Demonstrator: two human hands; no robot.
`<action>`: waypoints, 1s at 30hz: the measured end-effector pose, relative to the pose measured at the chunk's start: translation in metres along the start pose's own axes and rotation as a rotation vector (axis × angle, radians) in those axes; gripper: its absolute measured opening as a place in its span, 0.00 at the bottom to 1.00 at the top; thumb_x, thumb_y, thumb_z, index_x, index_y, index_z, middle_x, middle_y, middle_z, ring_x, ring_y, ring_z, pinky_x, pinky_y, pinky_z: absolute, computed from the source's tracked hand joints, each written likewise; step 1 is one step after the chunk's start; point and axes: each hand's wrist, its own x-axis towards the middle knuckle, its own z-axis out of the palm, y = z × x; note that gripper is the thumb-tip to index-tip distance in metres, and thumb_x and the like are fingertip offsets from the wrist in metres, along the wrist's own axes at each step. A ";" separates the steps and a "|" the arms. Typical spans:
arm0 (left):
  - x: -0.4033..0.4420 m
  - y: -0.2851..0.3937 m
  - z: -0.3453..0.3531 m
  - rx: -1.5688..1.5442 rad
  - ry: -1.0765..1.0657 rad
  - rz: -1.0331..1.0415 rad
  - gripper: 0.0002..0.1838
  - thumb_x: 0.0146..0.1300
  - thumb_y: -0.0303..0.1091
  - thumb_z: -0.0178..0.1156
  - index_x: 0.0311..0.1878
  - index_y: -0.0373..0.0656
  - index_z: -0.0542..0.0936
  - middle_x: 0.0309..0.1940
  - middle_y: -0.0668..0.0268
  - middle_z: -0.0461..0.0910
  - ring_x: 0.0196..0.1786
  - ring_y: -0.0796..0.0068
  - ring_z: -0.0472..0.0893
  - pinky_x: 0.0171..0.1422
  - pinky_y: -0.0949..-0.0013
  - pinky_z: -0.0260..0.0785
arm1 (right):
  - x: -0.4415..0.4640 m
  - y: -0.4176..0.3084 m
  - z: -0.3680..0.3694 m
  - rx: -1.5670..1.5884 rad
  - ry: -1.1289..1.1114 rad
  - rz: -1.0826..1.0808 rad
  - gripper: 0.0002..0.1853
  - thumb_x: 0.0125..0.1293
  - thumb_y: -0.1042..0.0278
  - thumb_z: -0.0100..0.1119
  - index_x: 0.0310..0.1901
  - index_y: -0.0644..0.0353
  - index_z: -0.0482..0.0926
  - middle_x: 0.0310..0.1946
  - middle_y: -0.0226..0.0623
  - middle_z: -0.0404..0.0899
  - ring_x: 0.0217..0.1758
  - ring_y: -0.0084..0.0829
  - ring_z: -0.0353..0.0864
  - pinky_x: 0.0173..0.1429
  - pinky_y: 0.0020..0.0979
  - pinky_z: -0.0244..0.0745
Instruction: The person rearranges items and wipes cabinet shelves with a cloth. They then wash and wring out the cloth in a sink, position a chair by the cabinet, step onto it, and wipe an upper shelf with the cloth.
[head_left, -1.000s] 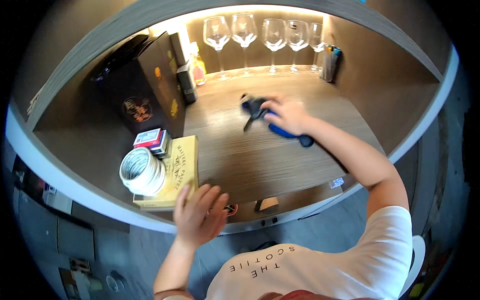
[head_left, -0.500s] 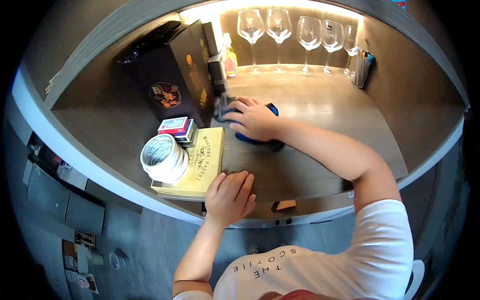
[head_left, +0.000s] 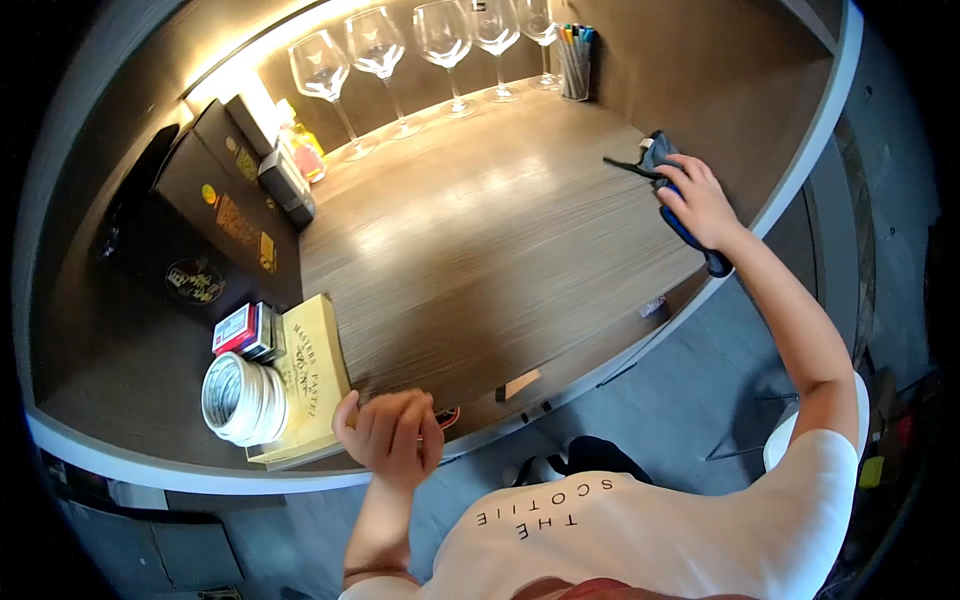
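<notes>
At the right end of the shelf, my right hand (head_left: 700, 203) is closed over a blue-and-dark-grey bundle (head_left: 683, 228) with a thin black strap; its exact kind is hard to make out. Part of it sticks out beyond my fingertips, and a dark end shows below the palm at the shelf edge. My left hand (head_left: 392, 430) hovers at the front edge, beside the corner of a yellow pastel box (head_left: 312, 365). Its fingers are loosely bent, the thumb is apart, and nothing shows in it.
A white ribbed roll (head_left: 240, 400) and small boxes (head_left: 245, 330) sit on or beside the yellow box. Large dark boxes (head_left: 215, 220) stand at the left. Several wine glasses (head_left: 445, 40), a yellow bottle (head_left: 303, 145) and a pen holder (head_left: 576, 70) line the back.
My right hand has moved with the bundle from beside the dark boxes to the shelf's right side. My left hand has lifted slightly from the edge. The view has turned and shifted.
</notes>
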 end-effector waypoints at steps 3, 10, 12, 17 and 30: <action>0.043 0.039 -0.030 -0.315 -0.072 0.108 0.08 0.61 0.34 0.61 0.42 0.48 0.84 0.40 0.71 0.85 0.49 0.72 0.82 0.75 0.47 0.52 | -0.004 -0.045 -0.001 0.016 0.004 -0.128 0.22 0.66 0.54 0.60 0.57 0.55 0.78 0.63 0.46 0.70 0.70 0.51 0.63 0.72 0.48 0.61; 0.202 0.110 0.104 -1.176 -0.375 -0.339 0.43 0.58 0.32 0.69 0.73 0.33 0.59 0.68 0.46 0.67 0.72 0.54 0.67 0.73 0.60 0.61 | -0.008 -0.101 -0.020 0.518 -0.045 -0.593 0.21 0.61 0.55 0.66 0.53 0.56 0.80 0.60 0.45 0.71 0.70 0.52 0.64 0.72 0.48 0.62; 0.273 0.112 0.205 -1.114 -0.391 -0.641 0.48 0.60 0.39 0.71 0.75 0.32 0.55 0.69 0.48 0.66 0.72 0.59 0.67 0.75 0.61 0.60 | -0.020 -0.065 -0.029 0.530 0.030 -0.578 0.18 0.60 0.57 0.67 0.48 0.56 0.81 0.59 0.43 0.73 0.68 0.51 0.66 0.68 0.48 0.67; 0.366 0.096 0.388 -0.837 -0.277 -0.819 0.60 0.47 0.43 0.79 0.76 0.33 0.52 0.68 0.47 0.67 0.69 0.55 0.69 0.70 0.60 0.66 | -0.047 0.030 -0.042 0.364 0.034 -0.283 0.20 0.57 0.58 0.70 0.48 0.56 0.81 0.59 0.42 0.73 0.67 0.51 0.67 0.68 0.49 0.67; 0.364 0.077 0.425 -1.001 -0.183 -0.773 0.35 0.43 0.30 0.72 0.55 0.38 0.67 0.39 0.57 0.80 0.39 0.65 0.82 0.46 0.64 0.77 | -0.048 0.037 -0.032 0.468 0.045 -0.348 0.22 0.58 0.51 0.67 0.50 0.54 0.79 0.59 0.41 0.71 0.68 0.52 0.65 0.69 0.54 0.64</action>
